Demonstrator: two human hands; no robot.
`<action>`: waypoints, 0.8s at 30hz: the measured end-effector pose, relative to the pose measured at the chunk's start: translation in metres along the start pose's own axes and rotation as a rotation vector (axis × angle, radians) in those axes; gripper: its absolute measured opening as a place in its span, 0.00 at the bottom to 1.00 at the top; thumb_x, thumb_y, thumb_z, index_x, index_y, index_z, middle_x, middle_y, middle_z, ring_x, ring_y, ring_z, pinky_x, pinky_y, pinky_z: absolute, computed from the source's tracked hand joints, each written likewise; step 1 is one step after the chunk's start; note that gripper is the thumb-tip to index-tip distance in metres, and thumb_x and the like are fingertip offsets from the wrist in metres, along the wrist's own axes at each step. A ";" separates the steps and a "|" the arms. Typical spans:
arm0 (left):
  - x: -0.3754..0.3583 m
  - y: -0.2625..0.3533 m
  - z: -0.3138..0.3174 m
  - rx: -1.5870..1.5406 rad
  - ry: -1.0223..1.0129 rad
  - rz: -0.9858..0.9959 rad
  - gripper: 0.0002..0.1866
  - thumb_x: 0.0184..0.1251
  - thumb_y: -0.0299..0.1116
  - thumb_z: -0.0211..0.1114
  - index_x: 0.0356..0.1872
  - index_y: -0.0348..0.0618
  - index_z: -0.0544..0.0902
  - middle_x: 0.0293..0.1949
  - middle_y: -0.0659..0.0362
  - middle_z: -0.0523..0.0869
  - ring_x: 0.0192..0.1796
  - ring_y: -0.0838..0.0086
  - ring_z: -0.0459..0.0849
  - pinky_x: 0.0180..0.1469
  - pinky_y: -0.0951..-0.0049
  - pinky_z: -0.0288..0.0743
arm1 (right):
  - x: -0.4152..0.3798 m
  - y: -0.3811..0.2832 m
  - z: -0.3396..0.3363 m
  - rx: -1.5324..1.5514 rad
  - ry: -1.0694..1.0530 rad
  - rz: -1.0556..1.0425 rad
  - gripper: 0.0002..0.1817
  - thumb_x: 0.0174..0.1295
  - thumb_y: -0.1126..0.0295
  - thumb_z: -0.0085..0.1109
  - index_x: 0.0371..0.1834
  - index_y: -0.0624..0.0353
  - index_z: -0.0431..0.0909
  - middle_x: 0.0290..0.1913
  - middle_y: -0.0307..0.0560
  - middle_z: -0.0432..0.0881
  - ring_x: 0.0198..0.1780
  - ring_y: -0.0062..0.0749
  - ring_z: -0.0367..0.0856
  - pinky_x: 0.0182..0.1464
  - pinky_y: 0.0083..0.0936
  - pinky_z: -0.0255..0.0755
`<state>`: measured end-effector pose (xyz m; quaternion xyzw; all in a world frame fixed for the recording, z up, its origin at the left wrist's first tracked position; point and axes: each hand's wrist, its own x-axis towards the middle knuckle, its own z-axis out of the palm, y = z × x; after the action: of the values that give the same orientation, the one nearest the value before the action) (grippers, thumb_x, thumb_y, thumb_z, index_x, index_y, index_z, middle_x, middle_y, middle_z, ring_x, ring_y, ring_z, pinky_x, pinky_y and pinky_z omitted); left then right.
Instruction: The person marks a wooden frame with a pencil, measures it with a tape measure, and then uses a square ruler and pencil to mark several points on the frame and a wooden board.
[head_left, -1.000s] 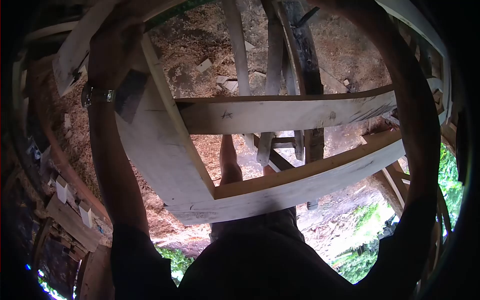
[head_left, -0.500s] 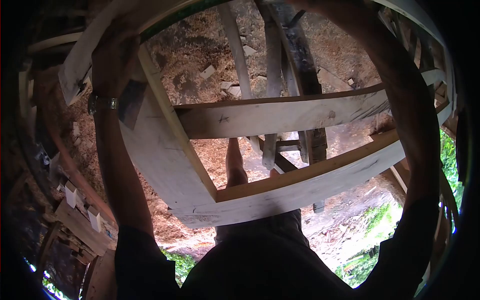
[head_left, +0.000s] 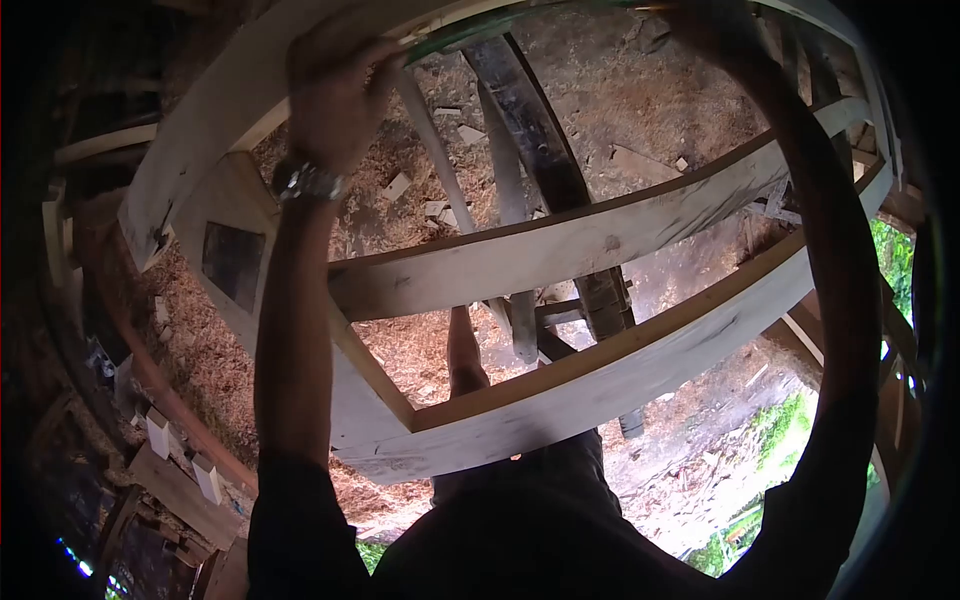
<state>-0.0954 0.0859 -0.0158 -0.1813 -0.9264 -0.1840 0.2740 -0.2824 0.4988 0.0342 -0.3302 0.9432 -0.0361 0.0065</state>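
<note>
My left hand (head_left: 338, 105), with a watch (head_left: 307, 183) at the wrist, reaches up to the curved top board (head_left: 225, 95) of a wooden frame. Motion smears its fingers, which overlap one end of a thin green strip (head_left: 470, 32) running along that board. At the upper right, my right hand (head_left: 705, 25) is dark and cut by the image edge, close to the strip's other end. What its fingers do is hidden. Nearer my body, two curved pale boards, an upper crosspiece (head_left: 560, 245) and a lower crosspiece (head_left: 590, 385), join a slanted side board (head_left: 370, 375).
Below the frame, wood shavings and offcuts cover the ground (head_left: 400, 225). A dark beam (head_left: 535, 130) and thinner poles stand behind the crosspieces. Planks with small pale blocks (head_left: 207, 478) lie at lower left. Green plants (head_left: 780, 430) show at lower right.
My left hand has moved right along the curved top board, away from the frame's left corner. My right hand has shifted slightly, and the view has tilted a little.
</note>
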 end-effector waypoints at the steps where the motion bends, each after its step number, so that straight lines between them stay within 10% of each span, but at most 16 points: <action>1: 0.010 0.006 0.011 0.012 0.049 0.062 0.07 0.66 0.34 0.75 0.44 0.49 0.92 0.53 0.55 0.89 0.62 0.59 0.83 0.65 0.55 0.73 | -0.004 0.014 -0.001 -0.071 0.056 -0.045 0.08 0.57 0.58 0.67 0.28 0.48 0.86 0.24 0.47 0.82 0.29 0.51 0.84 0.33 0.49 0.78; 14: 0.026 0.007 0.047 0.039 0.095 0.064 0.13 0.58 0.27 0.78 0.43 0.57 0.94 0.54 0.59 0.90 0.59 0.60 0.87 0.64 0.51 0.79 | -0.009 0.040 -0.005 -0.123 0.342 -0.210 0.10 0.56 0.65 0.69 0.23 0.53 0.79 0.22 0.48 0.75 0.29 0.51 0.80 0.31 0.48 0.74; 24: 0.031 0.005 0.045 -0.075 0.165 0.062 0.16 0.48 0.23 0.82 0.40 0.55 0.95 0.33 0.63 0.85 0.39 0.66 0.83 0.44 0.62 0.79 | -0.014 0.048 0.015 -0.207 0.414 -0.217 0.13 0.69 0.58 0.66 0.38 0.57 0.85 0.32 0.49 0.83 0.37 0.46 0.85 0.38 0.43 0.78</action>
<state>-0.1371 0.1171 -0.0320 -0.2043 -0.8871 -0.2242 0.3480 -0.3010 0.5443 0.0150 -0.4140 0.8822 -0.0068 -0.2242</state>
